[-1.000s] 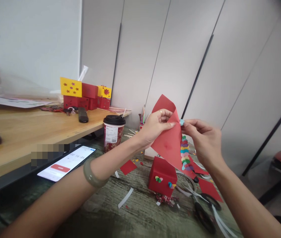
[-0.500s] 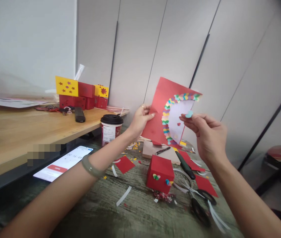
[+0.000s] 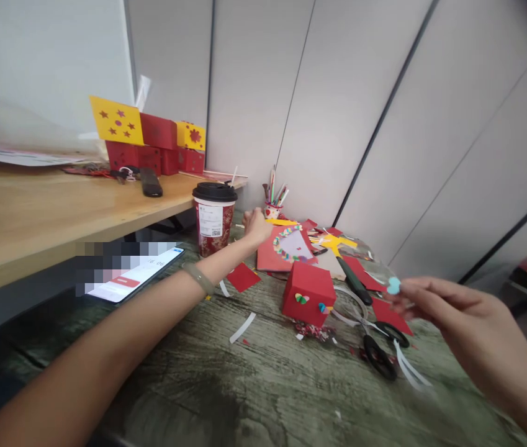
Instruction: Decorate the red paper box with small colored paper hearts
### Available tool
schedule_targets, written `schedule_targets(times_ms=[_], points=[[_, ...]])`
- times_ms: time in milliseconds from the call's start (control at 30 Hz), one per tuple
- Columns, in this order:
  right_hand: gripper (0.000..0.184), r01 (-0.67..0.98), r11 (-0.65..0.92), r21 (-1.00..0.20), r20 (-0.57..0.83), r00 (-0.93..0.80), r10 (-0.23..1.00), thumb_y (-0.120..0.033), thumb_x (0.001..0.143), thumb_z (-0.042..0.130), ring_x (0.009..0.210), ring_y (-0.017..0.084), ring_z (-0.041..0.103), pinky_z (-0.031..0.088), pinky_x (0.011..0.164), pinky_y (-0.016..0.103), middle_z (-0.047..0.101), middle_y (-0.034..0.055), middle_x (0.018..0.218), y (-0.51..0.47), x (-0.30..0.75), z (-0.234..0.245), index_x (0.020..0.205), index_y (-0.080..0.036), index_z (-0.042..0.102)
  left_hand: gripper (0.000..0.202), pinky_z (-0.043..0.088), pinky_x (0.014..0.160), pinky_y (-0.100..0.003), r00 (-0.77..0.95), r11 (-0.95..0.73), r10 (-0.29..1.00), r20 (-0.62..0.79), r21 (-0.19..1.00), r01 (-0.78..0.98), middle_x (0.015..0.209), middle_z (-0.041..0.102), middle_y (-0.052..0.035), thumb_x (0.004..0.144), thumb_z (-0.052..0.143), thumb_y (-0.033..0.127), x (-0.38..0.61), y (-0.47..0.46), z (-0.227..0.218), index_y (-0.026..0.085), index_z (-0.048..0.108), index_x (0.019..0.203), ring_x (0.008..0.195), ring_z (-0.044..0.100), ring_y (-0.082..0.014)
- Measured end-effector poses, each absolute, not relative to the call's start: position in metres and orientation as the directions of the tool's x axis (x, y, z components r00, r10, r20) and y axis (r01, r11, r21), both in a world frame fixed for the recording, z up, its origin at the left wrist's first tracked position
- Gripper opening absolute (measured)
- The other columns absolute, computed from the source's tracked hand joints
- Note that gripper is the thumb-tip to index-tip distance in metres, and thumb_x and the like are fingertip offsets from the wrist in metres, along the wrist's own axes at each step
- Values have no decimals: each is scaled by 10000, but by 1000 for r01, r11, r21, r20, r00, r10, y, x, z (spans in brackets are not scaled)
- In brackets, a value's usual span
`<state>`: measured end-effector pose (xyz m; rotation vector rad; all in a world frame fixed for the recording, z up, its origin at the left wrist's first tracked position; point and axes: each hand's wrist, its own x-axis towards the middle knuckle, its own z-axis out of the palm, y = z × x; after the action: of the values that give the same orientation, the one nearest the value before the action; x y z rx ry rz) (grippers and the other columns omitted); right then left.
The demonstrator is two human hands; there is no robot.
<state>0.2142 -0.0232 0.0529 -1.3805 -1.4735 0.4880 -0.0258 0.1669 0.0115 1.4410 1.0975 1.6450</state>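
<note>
My left hand [image 3: 257, 226] reaches far across the grey-green table and rests on the edge of a red card [image 3: 272, 253] with a ring of coloured paper hearts, which lies flat on the table. Its fingers look curled, but I cannot see whether they grip the card. My right hand [image 3: 449, 307] hovers at the right, fingers together, with a small light-blue paper heart [image 3: 393, 286] at its fingertips. A red paper box [image 3: 308, 292] with small hearts stuck on it stands between the hands.
A lidded paper coffee cup [image 3: 214, 217] and a phone [image 3: 135, 274] stand at the left. Black scissors [image 3: 378, 349], a green-handled tool [image 3: 354, 281], white paper strips and red scraps lie right of the box. Decorated red and yellow boxes [image 3: 151, 144] sit on a raised wooden desk [image 3: 49, 217].
The left hand has carried the red card from mid-air down onto the table. The right hand has moved down and to the right with the blue heart. The view has tilted down.
</note>
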Motion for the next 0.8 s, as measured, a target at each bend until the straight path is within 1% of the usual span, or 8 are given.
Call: schedule_targets(times_ms=[100,200,233,300,367,433,600,800], points=[[246,529,158,-834,300,193,934,-490,564,664,554,191,588,496,501,275,663,75,622,-34,230,40,613,-252,705,269,392,887,-337,-10,-510,858,513,855,89,1081,560,-104,712,585,92,-9,143,34,134,568,977,1013,516,-194],[268,530,70,-845,191,178,965,-513,563,647,555,200,574,485,496,284,656,78,621,-40,237,33,610,-254,701,93,459,735,-272,290,-579,791,539,812,70,804,659,-52,689,582,110,17,103,50,141,639,756,778,605,-152],[273,522,51,-851,162,168,972,-515,561,647,555,201,573,483,499,286,660,79,633,-42,237,32,616,-253,701,93,463,702,-259,388,-604,747,540,795,56,755,666,-39,691,572,114,26,89,53,150,646,734,739,610,-142],[281,514,49,-857,151,160,975,-516,552,651,540,193,565,478,501,282,657,74,624,-46,234,34,622,-248,701,126,464,682,-249,631,-712,556,541,702,25,777,675,-40,720,535,141,41,63,55,155,646,779,744,612,-136],[286,525,90,-846,202,160,966,-518,546,655,517,178,548,470,495,268,631,58,564,-48,230,39,617,-244,699,139,463,637,-241,690,-765,492,531,642,51,790,680,-44,741,517,178,52,46,54,161,642,800,727,615,-136],[276,537,135,-833,258,161,952,-508,558,655,522,170,543,467,498,256,620,50,549,-49,229,43,620,-242,697,165,454,616,-240,695,-828,464,549,548,120,775,681,-38,730,494,128,59,39,52,174,645,780,713,614,-135],[240,457,161,-875,281,208,937,-453,614,653,558,169,555,472,496,252,641,58,628,-48,240,38,656,-220,697,211,357,475,-256,768,-911,412,490,237,338,501,564,-21,597,538,25,73,43,35,182,538,457,523,534,-145],[232,343,120,-931,196,195,961,-414,641,660,543,131,553,472,515,228,646,49,635,-44,248,18,675,-188,696,393,356,502,-274,780,-862,507,367,227,453,340,388,3,435,590,-79,103,49,7,172,322,295,552,522,-198]])
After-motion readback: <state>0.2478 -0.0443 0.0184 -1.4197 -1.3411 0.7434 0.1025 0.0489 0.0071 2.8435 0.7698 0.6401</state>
